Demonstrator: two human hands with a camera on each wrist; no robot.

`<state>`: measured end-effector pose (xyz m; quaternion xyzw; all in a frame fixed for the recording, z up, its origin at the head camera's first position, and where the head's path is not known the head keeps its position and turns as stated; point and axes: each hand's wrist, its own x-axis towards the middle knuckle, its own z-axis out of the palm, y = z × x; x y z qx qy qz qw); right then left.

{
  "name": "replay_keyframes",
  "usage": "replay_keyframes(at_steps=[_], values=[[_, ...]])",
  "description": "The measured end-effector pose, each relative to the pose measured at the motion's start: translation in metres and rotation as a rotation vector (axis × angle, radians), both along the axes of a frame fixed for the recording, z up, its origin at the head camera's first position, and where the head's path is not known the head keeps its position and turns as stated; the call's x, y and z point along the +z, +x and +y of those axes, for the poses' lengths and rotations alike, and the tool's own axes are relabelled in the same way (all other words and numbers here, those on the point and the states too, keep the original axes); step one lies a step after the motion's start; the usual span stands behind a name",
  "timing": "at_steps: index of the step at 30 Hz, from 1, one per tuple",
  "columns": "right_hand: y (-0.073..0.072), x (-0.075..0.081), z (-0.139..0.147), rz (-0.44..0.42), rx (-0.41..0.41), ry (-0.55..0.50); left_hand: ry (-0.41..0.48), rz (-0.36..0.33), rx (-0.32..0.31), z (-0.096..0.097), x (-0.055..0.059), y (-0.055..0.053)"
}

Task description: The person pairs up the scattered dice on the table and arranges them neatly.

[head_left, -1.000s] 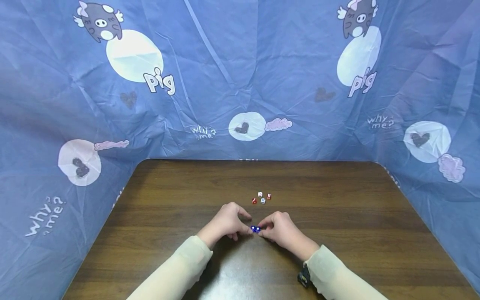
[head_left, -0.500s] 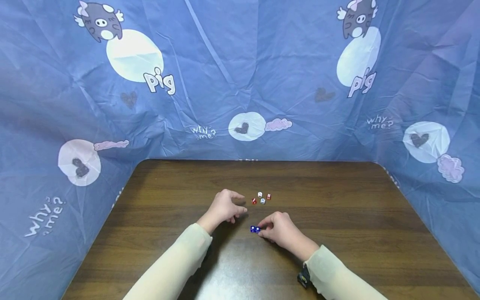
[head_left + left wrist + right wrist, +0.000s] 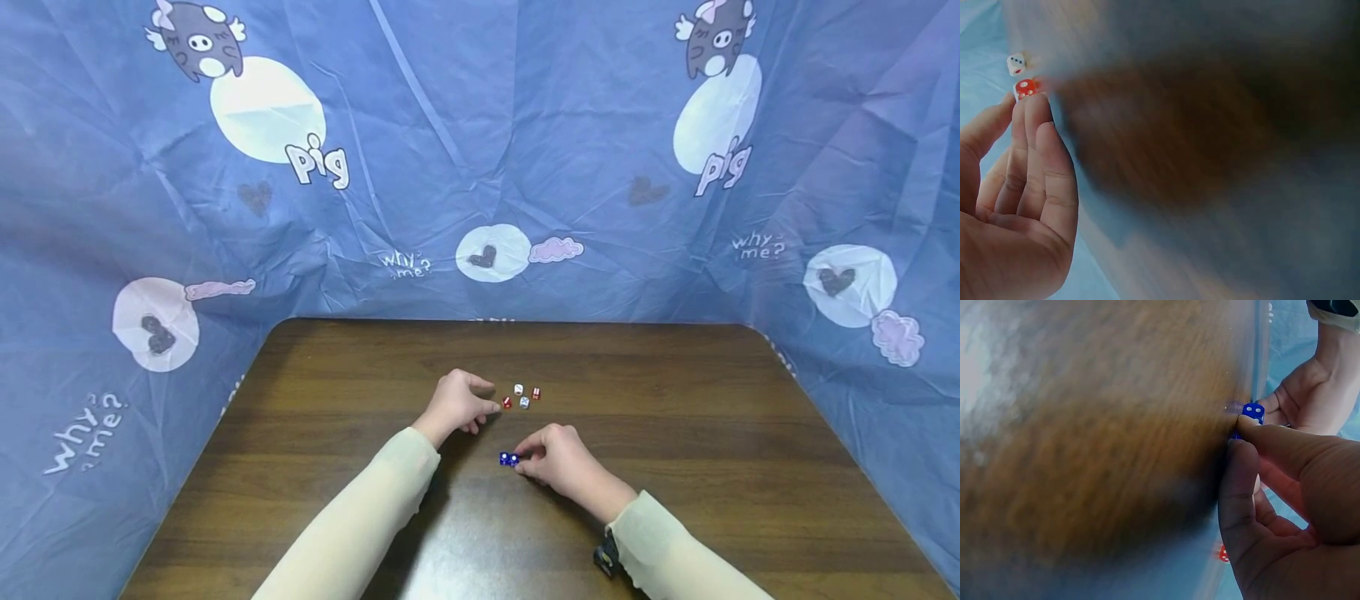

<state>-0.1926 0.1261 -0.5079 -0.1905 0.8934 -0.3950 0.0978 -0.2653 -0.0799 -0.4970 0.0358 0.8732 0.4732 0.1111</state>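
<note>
Two blue dice sit side by side on the table in the head view, a left blue die point(image 3: 504, 458) and a right blue die point(image 3: 513, 459). My right hand point(image 3: 566, 467) pinches the right one between thumb and fingertip; in the right wrist view the fingers partly cover it, while a blue die point(image 3: 1254, 412) shows beyond them. Farther back, my left hand point(image 3: 456, 404) reaches beside a red die point(image 3: 507, 402), thumb and forefinger spread apart. In the left wrist view its fingertips are close to the red die point(image 3: 1025, 87); contact cannot be told.
Right of that red die lie a white die point(image 3: 519, 389), another white die point(image 3: 524, 403) and a second red die point(image 3: 536, 393). The brown wooden table point(image 3: 337, 367) ends at a blue printed cloth point(image 3: 420, 175). A dark strap device point(image 3: 606, 557) sits at my right wrist.
My left hand has let go of the left blue die and moved away and back to the red die. The right hand has stayed at the blue dice.
</note>
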Motion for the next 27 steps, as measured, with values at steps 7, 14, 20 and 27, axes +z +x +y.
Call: replay_keyframes(at_steps=[7, 14, 20, 27], values=[[-0.001, -0.001, 0.0, -0.01, -0.001, 0.007, -0.034, 0.01, -0.014, 0.008, -0.001, -0.005], [-0.001, 0.0, 0.001, -0.022, -0.002, 0.0, -0.082, 0.0, -0.013, 0.014, -0.003, -0.005], [0.0, 0.0, 0.001, -0.015, 0.0, 0.001, -0.127, 0.008, -0.005, 0.017, -0.005, -0.005], [0.0, 0.0, 0.0, -0.004, 0.004, 0.002, -0.201, 0.011, 0.037, 0.022, -0.006, -0.006]])
